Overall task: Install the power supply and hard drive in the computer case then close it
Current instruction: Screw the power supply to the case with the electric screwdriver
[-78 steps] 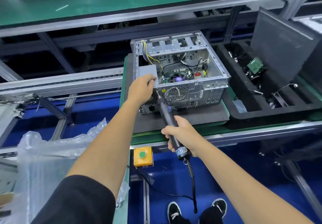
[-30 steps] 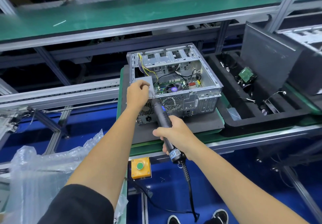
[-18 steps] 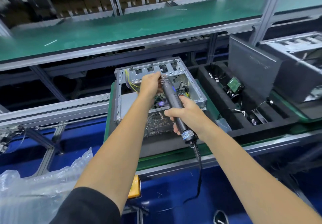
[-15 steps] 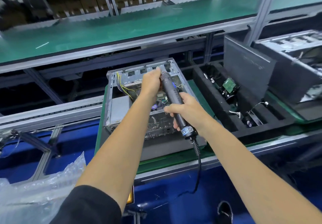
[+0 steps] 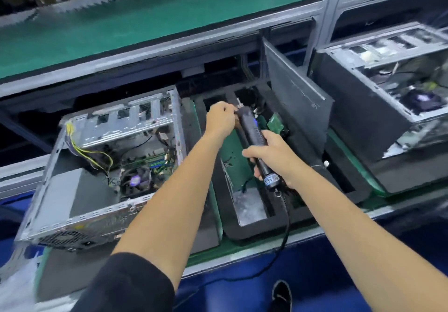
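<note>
One open computer case (image 5: 114, 166) is seen at the left of the frame, its power supply (image 5: 80, 192) seated in the lower left corner; a second case (image 5: 388, 88) stands at the upper right. One black foam tray (image 5: 252, 224) lies between them. One electric screwdriver (image 5: 254, 139) is gripped by the right hand (image 5: 269, 156) at centre, while its tip is pinched by the curled fingers of the left hand (image 5: 221, 118).

Both hands have swung right, off the case (image 5: 114, 166) and over the foam tray (image 5: 244, 229), the right hand (image 5: 269, 156) carrying the screwdriver (image 5: 253, 139) while the left hand (image 5: 221, 118) now pinches at its tip.
</note>
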### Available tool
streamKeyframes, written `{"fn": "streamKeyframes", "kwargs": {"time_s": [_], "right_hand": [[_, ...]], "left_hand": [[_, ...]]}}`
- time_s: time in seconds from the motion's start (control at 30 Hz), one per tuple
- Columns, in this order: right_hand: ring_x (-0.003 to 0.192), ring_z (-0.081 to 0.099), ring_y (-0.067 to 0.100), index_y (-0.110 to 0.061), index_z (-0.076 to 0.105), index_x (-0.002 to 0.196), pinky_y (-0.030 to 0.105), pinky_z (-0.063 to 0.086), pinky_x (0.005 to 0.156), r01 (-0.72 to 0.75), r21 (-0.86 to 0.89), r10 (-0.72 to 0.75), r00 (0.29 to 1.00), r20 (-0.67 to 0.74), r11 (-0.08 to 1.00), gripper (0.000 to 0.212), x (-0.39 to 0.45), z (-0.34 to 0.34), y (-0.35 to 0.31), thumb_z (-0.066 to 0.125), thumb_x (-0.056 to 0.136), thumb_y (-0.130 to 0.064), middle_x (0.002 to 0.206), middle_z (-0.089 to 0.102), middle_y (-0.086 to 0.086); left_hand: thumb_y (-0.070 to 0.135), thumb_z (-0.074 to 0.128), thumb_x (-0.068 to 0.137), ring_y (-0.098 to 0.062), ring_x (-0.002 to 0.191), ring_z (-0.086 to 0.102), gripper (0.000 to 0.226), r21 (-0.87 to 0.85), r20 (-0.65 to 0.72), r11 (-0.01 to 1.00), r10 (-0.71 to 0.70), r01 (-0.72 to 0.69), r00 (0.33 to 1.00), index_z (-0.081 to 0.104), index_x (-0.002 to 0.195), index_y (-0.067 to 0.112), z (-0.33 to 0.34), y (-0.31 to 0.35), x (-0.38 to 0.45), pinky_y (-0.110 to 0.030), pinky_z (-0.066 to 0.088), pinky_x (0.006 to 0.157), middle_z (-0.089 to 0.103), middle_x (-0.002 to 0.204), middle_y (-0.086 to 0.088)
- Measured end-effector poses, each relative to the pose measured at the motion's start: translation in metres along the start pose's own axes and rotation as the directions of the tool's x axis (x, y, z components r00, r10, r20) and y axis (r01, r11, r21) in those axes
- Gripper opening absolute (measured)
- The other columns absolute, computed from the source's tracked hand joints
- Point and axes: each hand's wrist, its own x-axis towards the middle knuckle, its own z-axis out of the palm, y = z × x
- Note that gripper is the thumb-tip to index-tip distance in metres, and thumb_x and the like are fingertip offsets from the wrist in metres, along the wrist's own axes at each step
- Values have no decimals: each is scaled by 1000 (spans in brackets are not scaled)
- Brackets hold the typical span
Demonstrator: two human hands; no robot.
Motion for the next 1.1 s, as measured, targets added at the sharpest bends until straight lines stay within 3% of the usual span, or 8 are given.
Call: {"fn": "streamKeyframes", "kwargs": {"time_s": [0.1,0.2,0.27,0.4,0.5,0.7,0.93,1.1], "right_hand": [[46,58,20,-12,36,145,30,50,52,-69,-7,69,998,14,998,65,17,-25,18,68,88,-16,79,63,5],[52,63,19,-18,18,156,37,56,71,-123,-38,124,991,40,992,83,28,-35,35,68,89,-22,116,62,14],[55,64,19,-16,23,153,42,56,81,-151,-59,154,987,44,987,79,35,-41,43,68,89,-24,135,52,21],[57,61,23,-18,49,120,47,57,81,-172,-43,175,980,91,984,38,53,-48,54,69,87,-22,125,59,17],[57,63,24,-28,41,91,46,56,80,-183,-61,189,976,112,981,29,69,-51,57,69,87,-22,100,63,4],[51,58,22,-10,48,109,33,51,57,-233,-49,237,964,119,971,33,85,-55,59,67,83,-18,82,60,8],[51,55,25,-6,50,113,36,50,58,-266,-26,267,957,116,964,36,92,-54,60,67,83,-14,81,55,10],[53,57,25,-4,49,116,35,50,58,-240,-23,241,963,119,971,37,89,-51,45,66,86,-16,84,56,11]], "left_hand": [[1,42,87,-27,70,58,24,282,96,959,-48,19,994,62,74,6,27,-24,16,-39,54,71,64,77,-13],[-1,47,86,-32,81,61,22,510,109,860,-103,34,989,66,75,2,46,-57,24,-36,53,73,67,89,-17],[0,51,87,-33,90,64,17,605,118,794,-164,60,979,67,82,-1,56,-79,27,-35,53,76,68,95,-18],[-1,50,87,-34,88,62,19,703,101,702,-253,111,962,68,96,-1,71,-114,38,-34,50,73,66,96,-17],[-5,48,84,-33,78,55,14,747,115,664,-200,49,973,60,82,0,87,-120,56,-33,42,64,56,80,-11],[-10,40,82,-39,86,59,22,778,127,629,-165,5,978,59,89,-1,114,-146,82,-40,47,69,61,93,-19],[-10,42,84,-39,89,60,19,759,98,650,-186,48,978,59,86,-1,122,-152,87,-38,44,68,63,93,-19],[-2,52,84,-22,56,40,35,593,-37,776,-240,215,970,38,54,10,105,-111,100,-30,41,56,37,55,-3]]}}
